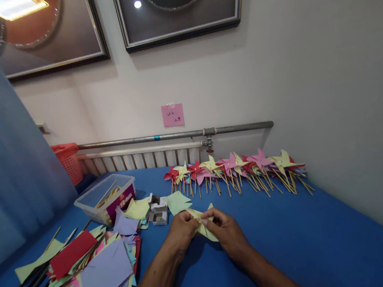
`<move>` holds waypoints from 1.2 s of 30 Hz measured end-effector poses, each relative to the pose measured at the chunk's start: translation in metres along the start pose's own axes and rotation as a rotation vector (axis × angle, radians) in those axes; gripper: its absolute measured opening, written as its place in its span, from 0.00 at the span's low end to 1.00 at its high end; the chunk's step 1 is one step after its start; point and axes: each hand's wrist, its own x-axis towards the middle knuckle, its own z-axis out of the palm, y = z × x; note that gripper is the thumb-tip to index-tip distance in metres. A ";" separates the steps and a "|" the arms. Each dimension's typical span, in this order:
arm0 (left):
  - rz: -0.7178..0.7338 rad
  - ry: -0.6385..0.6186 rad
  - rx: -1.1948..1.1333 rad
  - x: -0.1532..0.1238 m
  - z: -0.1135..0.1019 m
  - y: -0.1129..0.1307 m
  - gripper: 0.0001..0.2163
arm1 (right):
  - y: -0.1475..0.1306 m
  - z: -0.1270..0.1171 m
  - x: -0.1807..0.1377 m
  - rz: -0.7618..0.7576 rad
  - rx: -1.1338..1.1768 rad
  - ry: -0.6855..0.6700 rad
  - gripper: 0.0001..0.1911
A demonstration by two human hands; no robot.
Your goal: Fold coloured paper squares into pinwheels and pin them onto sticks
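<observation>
Between my two hands is a pale yellow paper pinwheel (207, 232), its blades folded in toward the middle. My left hand (183, 230) is closed on its left side, thumb and fingers pinching the paper. With thumb and forefinger, my right hand (224, 228) pinches it near the centre from the other side. Whether a pin is in the centre is too small to tell. Just beyond my left hand lies a pale green paper square (178, 202) with cut slits. Small white boxes (159, 217) stand left of it, dark little items in the rear one.
Finished pinwheels (231, 164) on sticks lie in a row at the back. A clear plastic tub (93, 213) holds wooden sticks. Front left are a pile of coloured paper (106, 272) and black-handled scissors (30, 285). A blue cloth (294, 242) covers the table; a radiator (144, 160) stands behind.
</observation>
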 end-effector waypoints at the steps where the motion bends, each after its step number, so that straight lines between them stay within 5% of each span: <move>1: 0.004 -0.005 -0.001 0.000 0.000 -0.001 0.14 | 0.000 0.000 0.000 0.001 0.000 0.006 0.13; 6: 0.011 -0.020 0.002 0.000 0.000 -0.003 0.14 | 0.000 0.002 0.001 0.021 0.001 0.043 0.15; 16: 0.017 -0.033 0.025 0.001 0.000 -0.005 0.16 | 0.001 0.005 0.006 0.067 0.178 0.131 0.47; 22: 0.005 -0.061 -0.021 -0.001 0.001 -0.003 0.15 | 0.006 0.002 0.007 0.133 0.254 0.075 0.24; 36: 0.006 -0.091 -0.067 -0.001 -0.001 -0.005 0.15 | -0.003 0.005 0.002 0.169 0.311 0.087 0.24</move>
